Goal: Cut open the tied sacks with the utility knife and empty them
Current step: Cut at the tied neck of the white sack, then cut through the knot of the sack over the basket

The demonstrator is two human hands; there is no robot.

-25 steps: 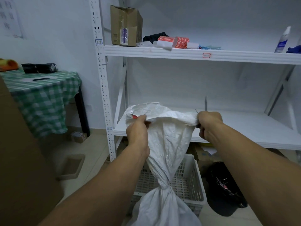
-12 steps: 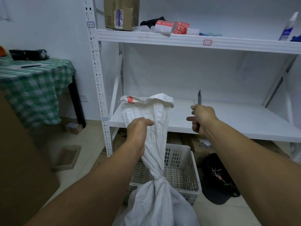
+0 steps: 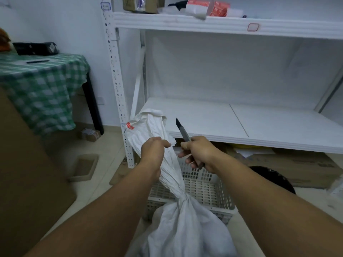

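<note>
Sack (image 3: 171, 175) neck gripped in left fingers (image 3: 160, 141), right fingers (image 3: 186, 145) clutching utility knife (image 3: 182, 131) just beside

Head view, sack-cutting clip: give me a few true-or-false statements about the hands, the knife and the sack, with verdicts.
1. The left hand grips the sack by its neck, above the tie. True.
2. The right hand holds the utility knife blade down. False: the blade points up.
3. The sack is cut open and emptied. False: the tie is intact and the sack bulges below it.
4. A white slotted crate stands behind the sack. True.
</note>
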